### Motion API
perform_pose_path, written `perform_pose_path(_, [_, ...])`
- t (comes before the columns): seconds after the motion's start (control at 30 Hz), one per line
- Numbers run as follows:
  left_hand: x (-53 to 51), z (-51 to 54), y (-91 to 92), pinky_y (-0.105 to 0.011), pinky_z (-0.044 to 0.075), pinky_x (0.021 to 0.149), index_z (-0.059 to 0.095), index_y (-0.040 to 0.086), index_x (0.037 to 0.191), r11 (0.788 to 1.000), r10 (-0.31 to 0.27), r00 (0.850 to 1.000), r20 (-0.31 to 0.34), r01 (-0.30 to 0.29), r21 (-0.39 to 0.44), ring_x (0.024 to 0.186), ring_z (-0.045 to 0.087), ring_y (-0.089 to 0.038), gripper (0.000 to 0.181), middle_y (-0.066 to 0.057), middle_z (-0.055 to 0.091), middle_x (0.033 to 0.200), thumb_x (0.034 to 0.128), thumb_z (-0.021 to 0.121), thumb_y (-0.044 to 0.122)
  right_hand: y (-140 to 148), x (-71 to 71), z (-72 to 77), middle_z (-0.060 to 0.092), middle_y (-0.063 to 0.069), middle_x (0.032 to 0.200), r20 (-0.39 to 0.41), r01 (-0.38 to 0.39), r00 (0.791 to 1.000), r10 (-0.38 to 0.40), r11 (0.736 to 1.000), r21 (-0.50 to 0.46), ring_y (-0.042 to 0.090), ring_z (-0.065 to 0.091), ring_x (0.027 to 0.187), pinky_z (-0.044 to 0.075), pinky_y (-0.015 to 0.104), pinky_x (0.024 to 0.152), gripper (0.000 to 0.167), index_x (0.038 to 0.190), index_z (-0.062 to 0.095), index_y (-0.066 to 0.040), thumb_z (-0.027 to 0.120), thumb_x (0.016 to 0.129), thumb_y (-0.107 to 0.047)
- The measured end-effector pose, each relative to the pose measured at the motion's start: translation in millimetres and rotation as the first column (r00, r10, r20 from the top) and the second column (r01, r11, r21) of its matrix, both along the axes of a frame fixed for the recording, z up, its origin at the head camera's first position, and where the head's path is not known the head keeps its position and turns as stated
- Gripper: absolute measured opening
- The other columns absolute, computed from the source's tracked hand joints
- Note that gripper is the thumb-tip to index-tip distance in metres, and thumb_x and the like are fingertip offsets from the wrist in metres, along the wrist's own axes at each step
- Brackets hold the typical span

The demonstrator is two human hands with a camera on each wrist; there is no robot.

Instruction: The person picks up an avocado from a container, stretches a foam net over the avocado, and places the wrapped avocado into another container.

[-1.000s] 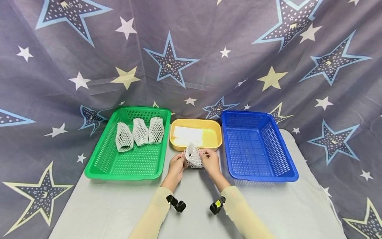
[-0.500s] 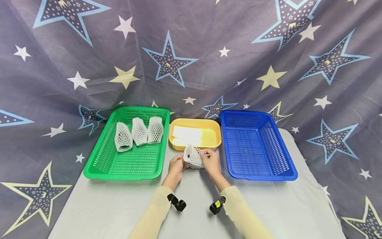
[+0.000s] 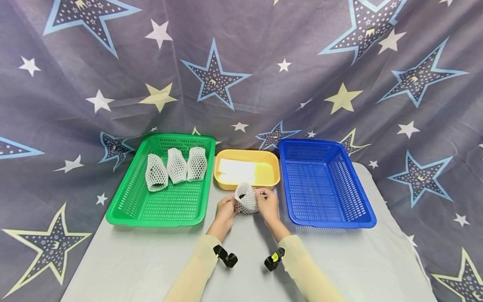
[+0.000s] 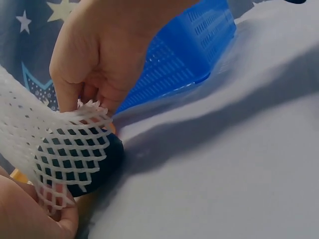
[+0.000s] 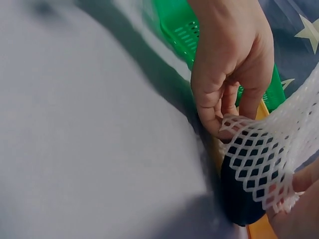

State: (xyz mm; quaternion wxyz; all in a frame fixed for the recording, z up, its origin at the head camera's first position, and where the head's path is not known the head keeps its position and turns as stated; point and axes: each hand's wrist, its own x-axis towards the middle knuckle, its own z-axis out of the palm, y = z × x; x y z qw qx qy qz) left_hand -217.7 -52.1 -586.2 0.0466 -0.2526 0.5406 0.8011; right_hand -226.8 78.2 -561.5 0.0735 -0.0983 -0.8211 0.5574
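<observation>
In front of the yellow tub, a white foam net sleeve (image 3: pixel 247 203) is stretched between my two hands. My left hand (image 3: pixel 225 209) pinches its left edge and my right hand (image 3: pixel 268 206) pinches the right edge. The wrist views show the netting draped over a smooth, dark, rounded object (image 4: pixel 113 157), part of which pokes out bare below the net's rim. Most of that object is behind the mesh, so its kind cannot be told. In the right wrist view the left hand's fingers (image 5: pixel 212 112) grip the rim from above.
At left, a green basket (image 3: pixel 170 214) holds three white net-wrapped things (image 3: pixel 177 166). The yellow tub (image 3: pixel 269 170) in the middle contains flat white pieces (image 3: pixel 237 170). A blue basket (image 3: pixel 317 180) stands at right. Behind hangs a star-patterned curtain (image 3: pixel 264 100); a pale cloth covers the table (image 3: pixel 249 268).
My left hand and the foam net have shifted slightly right, and the net's upper opening looks rounder than a second ago. The right hand stays nearly in place.
</observation>
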Motion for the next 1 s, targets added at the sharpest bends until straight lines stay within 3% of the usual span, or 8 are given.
perform_pose_path(0.13, [-1.1,-1.1,3.2,-0.040,0.047,0.109,0.052,-0.011,0.136,0.998,0.012,1.000,-0.010,-0.012,0.065,0.121,0.055,-0.023,0.036,-0.022,0.053,0.140,0.1059,0.051,0.009,1.7,1.9,1.3,0.072,0.017,0.093,0.006,0.024,1.000,-0.024,1.000,-0.001,0.021,0.059,0.082,0.048,0.029,0.073,0.010,0.098,0.075,0.000,0.068,0.092,-0.003])
perform_pose_path(0.27, [-0.1,2.0,4.6,-0.045,0.039,0.119,0.048,-0.013,0.138,0.993,0.034,0.998,-0.049,-0.028,0.119,0.134,0.047,-0.029,0.038,-0.026,0.045,0.149,0.1072,0.048,0.010,2.1,3.9,3.3,0.071,0.017,0.092,0.012,0.031,0.999,-0.030,0.999,-0.024,0.017,0.057,0.080,0.046,0.027,0.071,0.011,0.099,0.075,0.001,0.067,0.093,-0.004])
perform_pose_path(0.43, [4.2,11.1,2.3,-0.046,0.035,0.121,0.046,-0.012,0.140,0.991,0.038,0.997,-0.066,-0.029,0.131,0.137,0.045,-0.030,0.039,-0.025,0.045,0.150,0.1073,0.047,0.010,2.3,6.1,4.4,0.066,0.012,0.085,0.048,0.041,0.998,-0.036,0.992,-0.119,0.011,0.052,0.073,0.045,0.021,0.062,0.013,0.101,0.072,0.006,0.063,0.094,-0.001])
perform_pose_path(0.67, [5.3,15.0,-3.4,-0.048,0.030,0.124,0.048,-0.009,0.137,0.990,0.027,0.998,-0.065,-0.018,0.139,0.140,0.042,-0.030,0.036,-0.020,0.045,0.148,0.1067,0.050,0.011,4.4,9.5,-0.1,0.053,-0.003,0.073,0.079,0.003,0.997,0.024,0.942,-0.336,0.006,0.048,0.062,0.042,0.017,0.052,0.013,0.098,0.066,0.010,0.055,0.094,0.006])
perform_pose_path(0.83, [5.7,14.3,-7.0,-0.044,0.037,0.121,0.049,-0.009,0.137,0.988,0.016,0.998,-0.060,-0.007,0.154,0.135,0.047,-0.029,0.035,-0.020,0.047,0.146,0.1071,0.048,0.010,4.2,9.7,-0.6,0.056,-0.003,0.075,0.086,-0.007,0.996,0.038,0.941,-0.338,0.008,0.050,0.065,0.044,0.018,0.055,0.015,0.102,0.067,0.011,0.056,0.093,0.005])
perform_pose_path(1.0, [6.2,15.8,-10.2,-0.043,0.033,0.123,0.040,-0.012,0.145,0.978,-0.027,0.998,-0.062,0.039,0.203,0.145,0.040,-0.034,0.042,-0.025,0.040,0.155,0.1081,0.044,0.008,6.3,10.3,-0.5,0.055,-0.003,0.072,0.104,0.000,0.994,0.038,0.938,-0.348,0.009,0.051,0.064,0.046,0.020,0.055,0.015,0.099,0.067,0.010,0.054,0.092,0.007])
